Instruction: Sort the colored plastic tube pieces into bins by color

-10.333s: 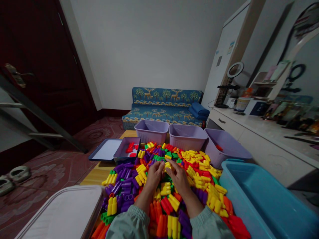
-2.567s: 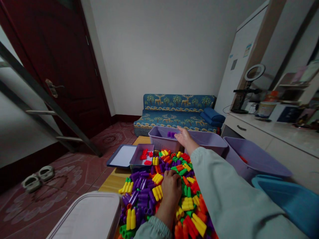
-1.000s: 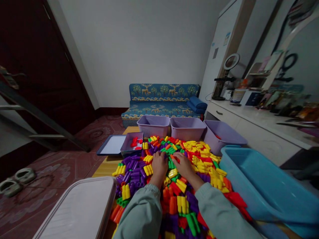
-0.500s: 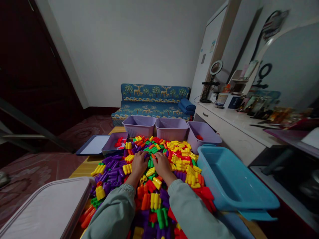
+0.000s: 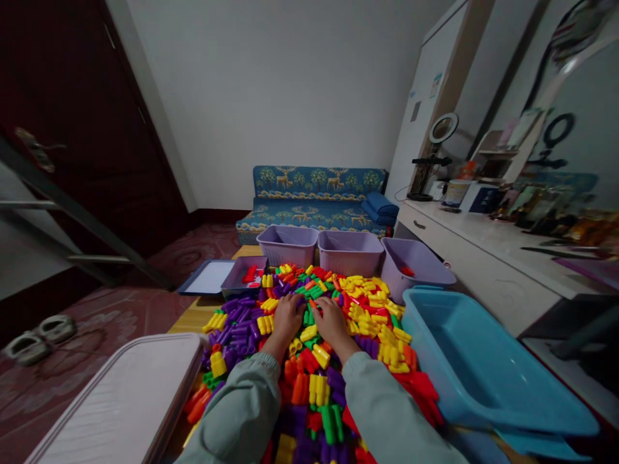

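A thick spread of plastic building blocks (image 5: 322, 390) in yellow, red, purple, green and orange covers the table, many shaped like joined tubes. My left hand (image 5: 289, 316) reaches into its middle, fingers bent, with a purple block (image 5: 300, 300) at the fingertips; whether it is gripped is hard to see. Close beside it, my right hand (image 5: 331, 320) has its fingers curled, and a small orange block (image 5: 313, 305) shows at its thumb and fingertips. Green blocks (image 5: 308, 316) lie between the hands. Purple blocks (image 5: 239, 328) are massed to the left, yellow blocks (image 5: 362, 312) to the right.
Purple bins (image 5: 351, 254) line the far edge, the right one with red pieces inside. A shallow box (image 5: 242, 277) with red pieces stands far left. A large blue tub (image 5: 488, 361) borders the right; a pale lid (image 5: 130, 393) lies at the near left.
The view has turned a little to the left, so everything appears shifted right. Both hands stay at about the same place among the blocks.
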The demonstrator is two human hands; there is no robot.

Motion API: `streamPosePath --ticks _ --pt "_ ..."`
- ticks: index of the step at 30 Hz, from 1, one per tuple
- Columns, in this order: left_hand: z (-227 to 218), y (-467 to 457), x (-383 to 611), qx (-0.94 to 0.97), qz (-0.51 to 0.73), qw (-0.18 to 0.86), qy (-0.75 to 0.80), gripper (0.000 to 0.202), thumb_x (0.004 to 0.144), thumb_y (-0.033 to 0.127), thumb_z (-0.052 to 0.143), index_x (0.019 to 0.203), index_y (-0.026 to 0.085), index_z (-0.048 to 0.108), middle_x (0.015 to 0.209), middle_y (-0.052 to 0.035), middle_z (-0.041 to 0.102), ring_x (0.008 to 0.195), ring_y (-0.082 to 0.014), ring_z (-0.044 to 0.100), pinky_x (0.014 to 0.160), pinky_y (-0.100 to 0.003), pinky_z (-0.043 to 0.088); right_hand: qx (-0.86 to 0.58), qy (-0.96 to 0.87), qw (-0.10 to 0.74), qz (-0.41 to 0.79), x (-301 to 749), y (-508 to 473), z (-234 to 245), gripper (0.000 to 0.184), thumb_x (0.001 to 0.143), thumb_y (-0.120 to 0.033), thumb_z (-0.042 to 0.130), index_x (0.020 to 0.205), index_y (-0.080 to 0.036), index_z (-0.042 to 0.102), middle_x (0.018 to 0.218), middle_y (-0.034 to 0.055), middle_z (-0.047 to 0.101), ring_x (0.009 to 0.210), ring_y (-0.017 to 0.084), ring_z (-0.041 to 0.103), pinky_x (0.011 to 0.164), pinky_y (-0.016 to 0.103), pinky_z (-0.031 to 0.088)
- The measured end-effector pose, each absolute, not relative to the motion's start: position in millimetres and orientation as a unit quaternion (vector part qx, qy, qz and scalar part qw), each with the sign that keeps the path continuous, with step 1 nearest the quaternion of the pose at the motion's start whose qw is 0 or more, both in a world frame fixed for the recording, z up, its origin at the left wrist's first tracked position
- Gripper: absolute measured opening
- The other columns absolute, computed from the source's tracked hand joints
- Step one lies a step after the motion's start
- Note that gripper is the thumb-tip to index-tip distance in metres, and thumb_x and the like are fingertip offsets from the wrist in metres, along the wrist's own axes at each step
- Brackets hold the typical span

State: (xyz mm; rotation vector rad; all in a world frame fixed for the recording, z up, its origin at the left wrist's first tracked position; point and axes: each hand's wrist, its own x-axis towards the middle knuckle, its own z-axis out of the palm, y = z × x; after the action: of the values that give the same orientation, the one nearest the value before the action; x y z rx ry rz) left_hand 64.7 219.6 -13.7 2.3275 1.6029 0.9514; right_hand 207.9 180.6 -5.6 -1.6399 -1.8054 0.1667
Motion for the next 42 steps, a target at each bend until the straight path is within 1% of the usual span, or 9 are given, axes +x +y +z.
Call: streamPosePath --ticks 5,10,15,18,22,26,30,37,42 --pt "-17.6 221.1 65.7 0.764 0.349 0.121 0.529 0.028 0.090 0.023 0.044 0.107 0.019 0.066 0.102 -0.0077 0.069 0.099 -0.0201 0.060 0.089 -0.034 0.044 -0.619 -0.699 0.350 0.068 209.8 182.7 -9.5 0.023 0.086 -0.022 0.048 0.100 -0.021 0.066 0.105 0.0089 0.066 0.102 0.022 0.057 0.092 0.032 0.041" --pt "-19.5 224.0 66.2 0.696 0.416 0.228 0.539 0.029 0.091 0.026 0.042 0.107 0.017 0.065 0.099 -0.0074 0.071 0.092 -0.0189 0.064 0.082 -0.031 0.048 -0.619 -0.695 0.358 0.074 210.3 181.3 -9.4 0.024 0.085 -0.022 0.048 0.101 -0.019 0.066 0.106 0.0097 0.066 0.102 0.024 0.057 0.092 0.033 0.042" --pt "-5.1 226.6 67.5 0.652 0.479 0.279 0.517 0.031 0.087 0.031 0.045 0.102 0.014 0.067 0.097 -0.0085 0.072 0.089 -0.0202 0.066 0.079 -0.031 0.050 -0.619 -0.691 0.365 0.078 209.4 179.0 -7.1 0.024 0.084 -0.021 0.050 0.102 -0.021 0.067 0.105 0.0082 0.067 0.102 0.023 0.058 0.092 0.032 0.043" --pt "-1.7 225.6 69.3 0.670 0.439 0.314 0.509 0.030 0.082 0.027 0.052 0.105 0.013 0.067 0.099 -0.0090 0.072 0.091 -0.0211 0.066 0.082 -0.032 0.050 -0.631 -0.685 0.358 0.076 208.1 177.2 -5.5 0.026 0.083 -0.019 0.051 0.104 -0.020 0.067 0.105 0.0086 0.067 0.102 0.023 0.058 0.092 0.032 0.043" --pt "-14.0 220.9 68.5 0.731 0.364 0.266 0.513 0.029 0.079 0.023 0.056 0.104 0.015 0.068 0.106 -0.0094 0.070 0.100 -0.0232 0.063 0.089 -0.035 0.047 -0.635 -0.679 0.355 0.101 206.2 171.4 -1.2 0.025 0.081 -0.021 0.056 0.102 -0.019 0.068 0.102 0.0079 0.069 0.101 0.022 0.059 0.091 0.031 0.044" --pt "-23.5 218.9 66.0 0.764 0.339 0.211 0.507 0.029 0.082 0.027 0.053 0.105 0.016 0.068 0.106 -0.0090 0.069 0.101 -0.0236 0.062 0.090 -0.036 0.045 -0.616 -0.657 0.411 0.144 216.8 167.4 9.4 0.023 0.081 -0.019 0.055 0.100 -0.019 0.069 0.100 0.0063 0.070 0.096 0.017 0.063 0.088 0.026 0.045" --pt "-21.0 217.1 66.5 0.766 0.331 0.204 0.512 0.030 0.084 0.031 0.051 0.105 0.018 0.068 0.106 -0.0083 0.069 0.102 -0.0230 0.062 0.088 -0.033 0.046 -0.664 -0.593 0.445 0.095 252.7 176.9 18.0 0.022 0.081 -0.014 0.052 0.092 -0.017 0.070 0.096 0.0070 0.070 0.094 0.018 0.063 0.089 0.027 0.045" --pt "-18.2 214.1 68.5 0.757 0.336 0.200 0.524 0.029 0.083 0.030 0.053 0.105 0.018 0.068 0.106 -0.0077 0.069 0.101 -0.0229 0.061 0.088 -0.033 0.045 -0.762 -0.556 0.331 0.014 296.5 223.7 18.7 0.029 0.076 -0.005 0.051 0.098 -0.014 0.069 0.106 0.0101 0.067 0.105 0.020 0.057 0.095 0.027 0.039" --pt "-19.0 213.6 68.6 0.758 0.344 0.197 0.517 0.028 0.083 0.027 0.053 0.104 0.017 0.069 0.104 -0.0077 0.070 0.100 -0.0224 0.061 0.088 -0.033 0.045 -0.753 -0.619 0.220 0.023 283.3 241.3 22.3 0.040 0.077 -0.025 0.062 0.116 -0.018 0.063 0.119 0.0103 0.061 0.114 0.025 0.051 0.095 0.033 0.037"
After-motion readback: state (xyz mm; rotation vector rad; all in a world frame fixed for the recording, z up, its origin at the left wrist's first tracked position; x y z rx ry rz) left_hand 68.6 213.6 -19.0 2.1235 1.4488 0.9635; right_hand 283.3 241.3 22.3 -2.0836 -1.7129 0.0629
